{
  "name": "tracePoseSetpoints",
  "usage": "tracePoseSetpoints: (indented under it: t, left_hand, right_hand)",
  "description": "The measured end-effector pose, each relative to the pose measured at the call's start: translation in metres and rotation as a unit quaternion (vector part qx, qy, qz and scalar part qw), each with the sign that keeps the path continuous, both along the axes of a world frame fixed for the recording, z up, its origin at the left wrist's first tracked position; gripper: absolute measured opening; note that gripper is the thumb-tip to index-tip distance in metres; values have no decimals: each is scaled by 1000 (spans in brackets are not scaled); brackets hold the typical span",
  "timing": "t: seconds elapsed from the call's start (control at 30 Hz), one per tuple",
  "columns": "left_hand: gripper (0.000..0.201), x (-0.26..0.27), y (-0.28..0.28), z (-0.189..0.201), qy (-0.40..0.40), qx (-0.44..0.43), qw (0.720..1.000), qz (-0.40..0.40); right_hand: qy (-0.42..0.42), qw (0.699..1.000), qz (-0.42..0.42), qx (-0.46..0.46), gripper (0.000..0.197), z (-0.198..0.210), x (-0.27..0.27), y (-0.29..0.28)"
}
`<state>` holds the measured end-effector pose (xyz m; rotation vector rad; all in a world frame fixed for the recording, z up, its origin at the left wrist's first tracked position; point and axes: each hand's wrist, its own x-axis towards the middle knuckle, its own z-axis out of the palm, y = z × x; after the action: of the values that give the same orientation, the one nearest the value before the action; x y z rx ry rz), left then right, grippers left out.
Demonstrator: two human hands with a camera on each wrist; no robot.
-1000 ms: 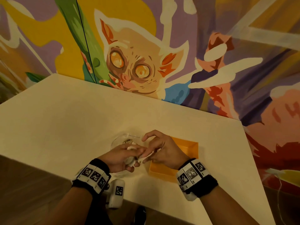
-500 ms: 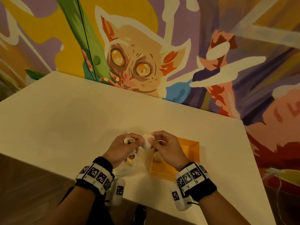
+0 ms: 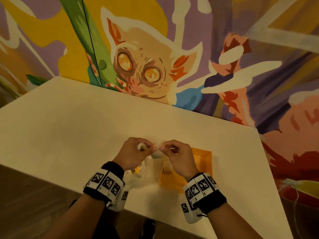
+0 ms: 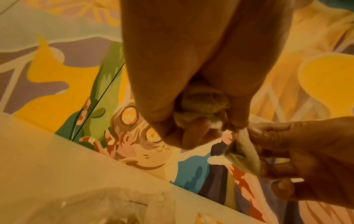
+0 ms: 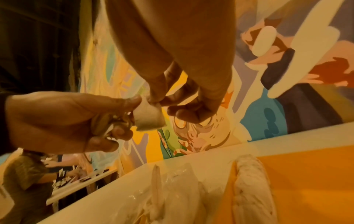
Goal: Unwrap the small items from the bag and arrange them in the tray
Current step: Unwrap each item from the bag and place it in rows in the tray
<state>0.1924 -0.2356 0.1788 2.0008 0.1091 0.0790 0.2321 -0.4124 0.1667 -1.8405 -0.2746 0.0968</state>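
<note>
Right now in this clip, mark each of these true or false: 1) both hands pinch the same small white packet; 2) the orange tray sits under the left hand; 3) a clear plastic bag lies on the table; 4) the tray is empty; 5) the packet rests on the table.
1) True: the left hand and right hand both pinch the small white packet.
2) False: the orange tray lies under the right hand.
3) True: the plastic bag lies on the table.
4) False: a pale item lies in it.
5) False: it is held in the air.
</note>
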Motion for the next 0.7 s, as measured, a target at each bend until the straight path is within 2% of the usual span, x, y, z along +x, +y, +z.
tracePoseSetpoints:
  t: [0.1, 0.27, 0.4, 0.5, 0.7]
  left_hand:
    - [5, 3, 2, -2, -9, 44, 999, 17]
    - [7, 7, -6, -7, -23, 55, 998, 34]
    - [12, 4, -15, -15, 16, 14, 999, 45]
    - [13, 3, -21, -32, 71, 38, 996, 38]
    - [18, 0, -37, -72, 187, 117, 975, -15]
  right_hand:
    - [15, 1000, -4, 1, 10, -7, 1, 1]
    - [8, 997, 57, -43, 5, -13, 2, 1]
    - [32, 993, 32, -107, 11, -17, 12, -8]
    - [68, 978, 21, -195, 6, -25, 21, -22]
    - [168, 922, 36, -348, 15, -56, 36, -32]
